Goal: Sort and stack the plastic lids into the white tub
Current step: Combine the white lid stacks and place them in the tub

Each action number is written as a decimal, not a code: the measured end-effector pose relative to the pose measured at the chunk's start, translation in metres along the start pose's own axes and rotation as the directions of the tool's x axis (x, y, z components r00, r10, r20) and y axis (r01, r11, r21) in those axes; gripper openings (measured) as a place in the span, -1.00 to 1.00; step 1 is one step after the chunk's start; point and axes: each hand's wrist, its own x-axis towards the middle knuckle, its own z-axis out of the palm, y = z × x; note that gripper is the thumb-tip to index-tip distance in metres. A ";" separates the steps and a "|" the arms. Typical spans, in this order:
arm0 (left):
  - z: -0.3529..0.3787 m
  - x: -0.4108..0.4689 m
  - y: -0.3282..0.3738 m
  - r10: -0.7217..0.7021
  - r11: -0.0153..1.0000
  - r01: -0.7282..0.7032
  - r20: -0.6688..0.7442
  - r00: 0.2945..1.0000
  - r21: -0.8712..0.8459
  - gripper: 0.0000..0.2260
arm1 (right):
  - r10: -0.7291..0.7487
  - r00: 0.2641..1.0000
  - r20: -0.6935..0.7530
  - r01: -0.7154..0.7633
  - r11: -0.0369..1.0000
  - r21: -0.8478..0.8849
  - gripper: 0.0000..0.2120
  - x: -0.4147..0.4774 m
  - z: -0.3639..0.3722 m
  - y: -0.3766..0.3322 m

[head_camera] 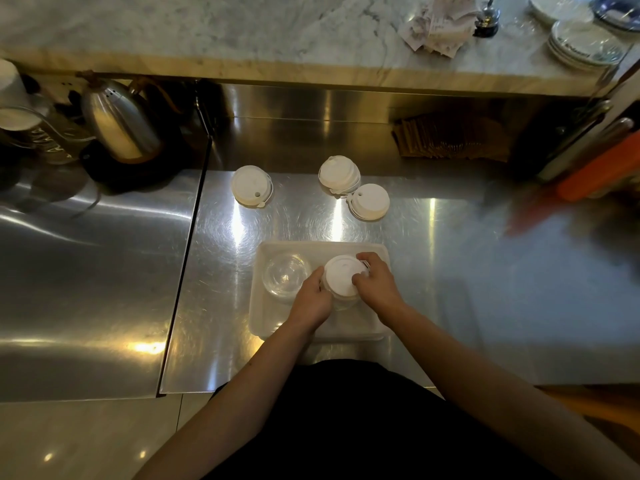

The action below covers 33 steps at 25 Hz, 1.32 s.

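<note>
A white tub (258,306) sits on the steel counter in front of me. Inside it, on the left, lies a stack of clear dome lids (284,277). My left hand (311,299) and my right hand (375,287) both grip a stack of white lids (341,275) over the tub's right half, one hand on each side. Beyond the tub, three more piles of white lids rest on the counter: one at the left (251,186), one in the middle (339,174), and one beside it to the right (369,201).
A steel kettle (119,124) on a black base stands at the back left. Brown paper sleeves (450,142) lie under the marble shelf. Stacked plates (581,45) and crumpled receipts (436,27) are on the shelf. Orange objects (599,174) stand at the right.
</note>
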 end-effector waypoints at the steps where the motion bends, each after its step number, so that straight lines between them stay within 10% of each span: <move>1: 0.001 0.000 -0.001 0.004 1.000 -0.004 0.017 1.000 0.014 -0.61 | 0.000 1.000 0.001 0.000 1.000 -0.009 -0.53 0.001 0.000 0.001; 16: 0.000 -0.004 0.003 0.031 0.990 -0.037 0.049 0.998 0.136 -0.54 | -0.165 0.986 -0.017 0.163 0.983 -0.088 -0.51 -0.006 -0.011 0.007; 33: -0.024 0.020 0.050 0.272 0.962 -0.265 -0.226 0.936 0.059 -0.76 | -0.297 0.937 -0.184 0.313 0.948 0.065 -0.65 0.028 -0.051 -0.025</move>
